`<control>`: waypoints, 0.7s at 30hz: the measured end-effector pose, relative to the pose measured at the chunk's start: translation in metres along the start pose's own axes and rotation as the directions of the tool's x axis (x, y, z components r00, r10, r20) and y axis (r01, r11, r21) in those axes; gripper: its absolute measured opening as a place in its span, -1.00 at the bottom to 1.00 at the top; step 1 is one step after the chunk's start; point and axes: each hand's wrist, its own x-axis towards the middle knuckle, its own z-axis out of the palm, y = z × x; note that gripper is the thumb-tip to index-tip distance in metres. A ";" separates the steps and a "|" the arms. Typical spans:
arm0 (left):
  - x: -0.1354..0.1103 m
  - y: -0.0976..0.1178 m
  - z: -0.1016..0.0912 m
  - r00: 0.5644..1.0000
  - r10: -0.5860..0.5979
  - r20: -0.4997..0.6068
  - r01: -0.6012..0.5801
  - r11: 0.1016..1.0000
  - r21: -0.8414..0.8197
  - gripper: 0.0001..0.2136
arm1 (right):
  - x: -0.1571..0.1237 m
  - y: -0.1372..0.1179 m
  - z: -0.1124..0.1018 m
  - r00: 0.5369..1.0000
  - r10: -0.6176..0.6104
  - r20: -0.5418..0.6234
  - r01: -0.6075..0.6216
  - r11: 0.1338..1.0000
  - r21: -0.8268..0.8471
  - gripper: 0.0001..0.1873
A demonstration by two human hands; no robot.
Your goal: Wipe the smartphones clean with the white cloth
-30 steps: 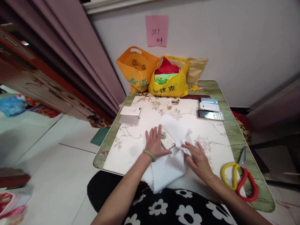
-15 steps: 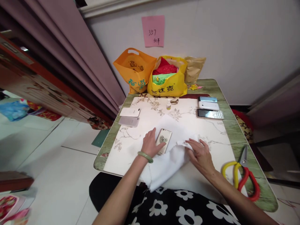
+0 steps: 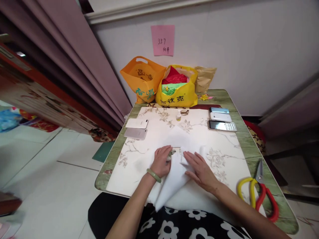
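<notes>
A gold phone (image 3: pixel 176 148) with a ring holder (image 3: pixel 171 153) on its back is mostly covered by a soft white cloth (image 3: pixel 171 179); only its far edge and the ring show. My left hand (image 3: pixel 161 161), with a green bangle at the wrist, is curled round the phone's left side, its thumb hidden. On the other side my right hand (image 3: pixel 202 171) lies with fingers stretched on the folded part of the cloth, over the phone's right side. More of the cloth spreads under the phone and hangs toward my lap.
Two phones (image 3: pixel 136 133) lie at the left; several others (image 3: pixel 221 126) are at the right. Yellow-and-red-handled scissors (image 3: pixel 256 189) rest at the right edge. A small bottle (image 3: pixel 178 116), an orange bag (image 3: pixel 144 83), a yellow bag (image 3: pixel 178 96) and a brown paper bag (image 3: pixel 204 79) stand farther back.
My right hand has moved left and brought the cloth across the phone, which was uncovered before. My left hand has curled closer round the phone's side. The camera view has shifted slightly.
</notes>
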 end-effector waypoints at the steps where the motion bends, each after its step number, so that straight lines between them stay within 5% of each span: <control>1: 0.000 0.000 0.002 0.999 -0.023 -0.047 0.023 1.000 0.002 -0.55 | -0.006 0.001 0.002 1.000 0.018 0.013 -0.019 1.000 0.024 -0.32; 6: 0.008 0.010 0.004 0.992 -0.108 -0.062 0.113 0.990 0.086 -0.90 | -0.001 0.000 -0.001 0.941 0.281 -0.189 -0.253 0.954 0.159 -0.56; 14: 0.008 0.038 0.000 0.939 -0.341 -0.036 0.338 0.903 0.267 -0.75 | 0.048 0.002 0.007 0.889 0.457 -0.011 -0.457 0.889 -0.027 -0.70; 16: -0.005 0.046 0.000 0.949 -0.310 -0.050 0.313 0.924 0.221 -0.77 | 0.051 0.006 0.012 0.893 0.449 -0.004 -0.448 0.891 -0.073 -0.75; 21: -0.045 0.065 0.011 0.999 0.008 0.035 -0.007 1.000 -0.017 -0.67 | 0.045 0.010 0.011 0.900 0.432 -0.052 -0.431 0.902 0.030 -0.81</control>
